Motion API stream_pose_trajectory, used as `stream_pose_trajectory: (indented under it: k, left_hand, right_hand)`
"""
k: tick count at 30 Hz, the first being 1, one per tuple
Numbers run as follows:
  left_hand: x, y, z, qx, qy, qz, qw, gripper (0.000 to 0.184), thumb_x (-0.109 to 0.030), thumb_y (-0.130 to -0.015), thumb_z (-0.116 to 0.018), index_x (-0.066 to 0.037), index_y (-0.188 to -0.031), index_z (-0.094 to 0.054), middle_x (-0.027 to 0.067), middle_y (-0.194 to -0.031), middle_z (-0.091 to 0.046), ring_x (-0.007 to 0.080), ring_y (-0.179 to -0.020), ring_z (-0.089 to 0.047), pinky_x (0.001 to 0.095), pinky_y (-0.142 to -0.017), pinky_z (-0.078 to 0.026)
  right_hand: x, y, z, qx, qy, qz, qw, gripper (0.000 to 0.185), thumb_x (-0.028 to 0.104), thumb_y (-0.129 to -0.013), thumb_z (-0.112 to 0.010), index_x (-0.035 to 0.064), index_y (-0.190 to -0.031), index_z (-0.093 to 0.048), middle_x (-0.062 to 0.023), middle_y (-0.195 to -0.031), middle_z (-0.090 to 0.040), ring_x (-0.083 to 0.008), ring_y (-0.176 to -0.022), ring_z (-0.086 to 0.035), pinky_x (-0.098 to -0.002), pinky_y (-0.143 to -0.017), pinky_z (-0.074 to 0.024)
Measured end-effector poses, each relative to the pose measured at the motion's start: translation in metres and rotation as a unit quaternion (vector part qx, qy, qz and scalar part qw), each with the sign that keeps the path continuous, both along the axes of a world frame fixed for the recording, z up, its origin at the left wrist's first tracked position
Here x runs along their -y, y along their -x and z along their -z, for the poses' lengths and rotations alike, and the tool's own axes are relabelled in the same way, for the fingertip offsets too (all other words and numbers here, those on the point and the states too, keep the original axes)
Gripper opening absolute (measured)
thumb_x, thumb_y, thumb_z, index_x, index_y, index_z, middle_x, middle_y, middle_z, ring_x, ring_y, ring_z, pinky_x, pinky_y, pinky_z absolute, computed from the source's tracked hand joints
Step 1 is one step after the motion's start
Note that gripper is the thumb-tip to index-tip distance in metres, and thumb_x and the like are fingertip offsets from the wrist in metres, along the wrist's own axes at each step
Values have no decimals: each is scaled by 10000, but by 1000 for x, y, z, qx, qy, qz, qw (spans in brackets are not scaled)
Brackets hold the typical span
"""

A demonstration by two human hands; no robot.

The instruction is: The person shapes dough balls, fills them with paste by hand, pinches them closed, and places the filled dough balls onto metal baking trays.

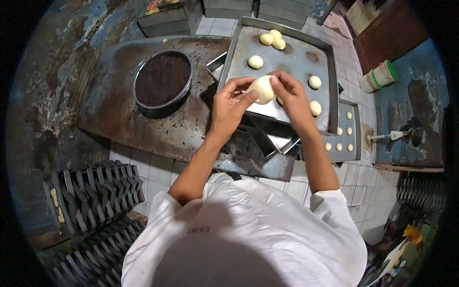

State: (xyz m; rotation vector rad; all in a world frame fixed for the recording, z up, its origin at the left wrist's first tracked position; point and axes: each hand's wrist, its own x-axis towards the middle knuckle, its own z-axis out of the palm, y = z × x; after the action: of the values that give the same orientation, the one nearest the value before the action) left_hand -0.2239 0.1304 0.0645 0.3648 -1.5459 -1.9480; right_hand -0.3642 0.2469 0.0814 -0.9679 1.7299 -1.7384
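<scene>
Between both hands, over the near edge of a metal baking tray [296, 55], I hold a piece of pale dough [262, 90]. My left hand [230, 105] pinches it from the left with thumb and fingers. On its right side my right hand [289, 97] grips it with thumb and fingertips. Several round dough balls lie on the tray: a cluster [275, 39] at the far side, a single ball [255, 62] left of the middle, and a ball [314, 82] at the right. One more ball is partly hidden behind my right hand.
A round pan of dark crumbly filling [162, 79] stands on the worn table [112, 103] to the left. A lower tray [354, 152] with small dough balls sits at the right. Stacked metal trays [95, 193] fill the lower left. A white bucket with a green lid [382, 75] stands far right.
</scene>
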Motion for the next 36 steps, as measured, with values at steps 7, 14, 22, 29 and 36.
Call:
stream_pose_trajectory:
  k: [7, 14, 22, 29, 36]
  left_hand:
    - [-12, -32, 35, -3, -179, -92, 980, 260, -103, -945, -727, 47, -1136, -635, 85, -1063, -692, 119, -958, -645, 262, -886, -510]
    - [44, -124, 82, 23, -461, 27, 887, 408, -311, -1065, -515, 35, -1278, -565, 138, -1265, -636, 254, -1190, -609, 409, -1067, -454]
    - [141, -214, 122, 43, -474, -152, 866, 439, -325, -1014, -601, 16, -1286, -558, 117, -1258, -616, 247, -1172, -597, 443, -1033, -467]
    - [237, -282, 156, -26, -534, -212, 818, 370, -321, -1001, -625, -21, -1216, -594, 106, -1184, -660, 250, -1122, -637, 416, -1005, -503]
    - [285, -301, 170, 42, -508, -298, 807, 269, -332, -1011, -609, -105, -1155, -620, 32, -1092, -683, 182, -1062, -654, 384, -951, -523]
  right_hand:
    - [49, -87, 44, -236, -35, 253, 938, 145, 170, -1011, -562, 42, -1019, -631, -221, -800, -664, -426, -704, -658, -478, -628, -519]
    - [45, -139, 152, 369, -21, -23, 929, 273, 253, -1036, -581, -15, -1060, -627, -145, -799, -608, -178, -729, -616, -303, -678, -488]
    - [-64, -160, 321, -273, -625, -18, 731, 408, 97, -893, -535, 48, -1299, -534, -225, -1196, -624, -416, -1061, -633, -504, -909, -517]
    - [83, -181, 207, -328, -438, -12, 837, 169, 102, -921, -613, 88, -1068, -529, -226, -763, -623, -487, -761, -612, -561, -646, -468]
    - [349, -192, 161, -548, -290, -132, 773, 233, 100, -879, -577, 70, -1100, -642, -119, -882, -687, -308, -863, -693, -424, -679, -569]
